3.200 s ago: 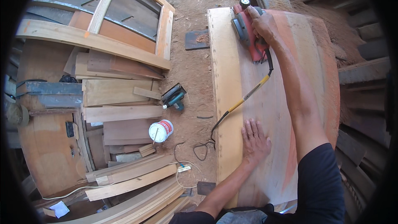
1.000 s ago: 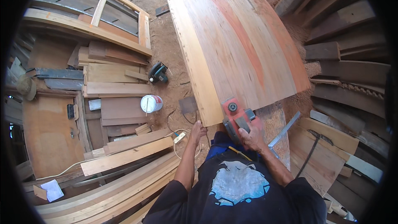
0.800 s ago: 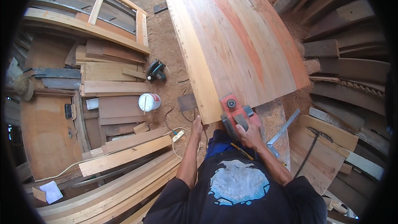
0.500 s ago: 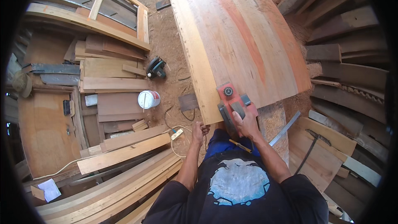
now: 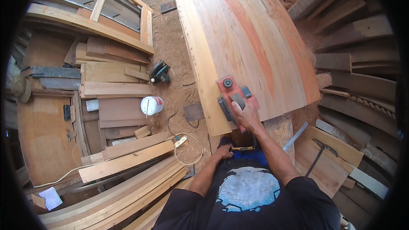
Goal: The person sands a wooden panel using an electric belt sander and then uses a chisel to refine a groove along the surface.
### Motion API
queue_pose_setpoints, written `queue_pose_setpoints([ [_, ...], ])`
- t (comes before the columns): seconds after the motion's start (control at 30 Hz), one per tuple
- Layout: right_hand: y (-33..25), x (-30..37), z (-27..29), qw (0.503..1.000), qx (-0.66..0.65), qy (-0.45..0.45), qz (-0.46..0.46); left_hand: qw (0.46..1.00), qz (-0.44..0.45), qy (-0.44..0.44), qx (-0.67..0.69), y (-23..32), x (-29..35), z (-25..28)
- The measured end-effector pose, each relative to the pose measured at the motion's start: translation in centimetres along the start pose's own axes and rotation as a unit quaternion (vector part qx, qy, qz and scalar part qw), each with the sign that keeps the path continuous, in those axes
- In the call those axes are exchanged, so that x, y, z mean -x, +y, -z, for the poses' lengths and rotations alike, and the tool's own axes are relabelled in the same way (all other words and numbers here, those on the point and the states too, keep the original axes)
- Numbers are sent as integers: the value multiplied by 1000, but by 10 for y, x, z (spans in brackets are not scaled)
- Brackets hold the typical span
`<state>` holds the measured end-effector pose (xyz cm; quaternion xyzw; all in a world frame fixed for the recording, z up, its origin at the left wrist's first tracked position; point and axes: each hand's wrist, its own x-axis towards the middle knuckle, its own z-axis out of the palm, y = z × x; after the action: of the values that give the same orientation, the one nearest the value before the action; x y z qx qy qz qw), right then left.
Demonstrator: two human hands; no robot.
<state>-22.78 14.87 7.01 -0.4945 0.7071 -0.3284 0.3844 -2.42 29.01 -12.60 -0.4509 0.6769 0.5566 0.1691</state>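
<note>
the planer (image 5: 235,97) sits on the wooden panel's (image 5: 245,47) near end, under the right hand (image 5: 246,115). left of the panel lies a circular saw (image 5: 159,73), with a bucket (image 5: 151,106) nearer the person. boards (image 5: 362,87) lie to the panel's right.

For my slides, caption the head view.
Right hand gripping a red and black power planer at the near end of a striped wooden panel.

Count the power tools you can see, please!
2. The red planer is on the panel, in the right hand; the teal tool lies on the ground, left of the panel. More may be hidden among the wood.
</note>
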Motion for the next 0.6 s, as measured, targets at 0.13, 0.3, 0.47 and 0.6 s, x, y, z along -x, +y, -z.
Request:
queue_pose_setpoints([
  [0.13, -6, -25, -3, 999, -5, 21, 24, 991, 55, 116, 38, -7, 31, 19],
  [0.3, -23, -55, -3, 1000, -2, 18, 21, 973, 133, 176, 72, -9, 92, 52],
  [0.47, -27, -82, -8, 999, -10, 14, 30, 939, 190, 258, 124, -18, 119, 58],
  [0.6, -25, -107, -10, 998, -25, 22, 44, 909, 195, 337, 149, -23, 118, 71],
])
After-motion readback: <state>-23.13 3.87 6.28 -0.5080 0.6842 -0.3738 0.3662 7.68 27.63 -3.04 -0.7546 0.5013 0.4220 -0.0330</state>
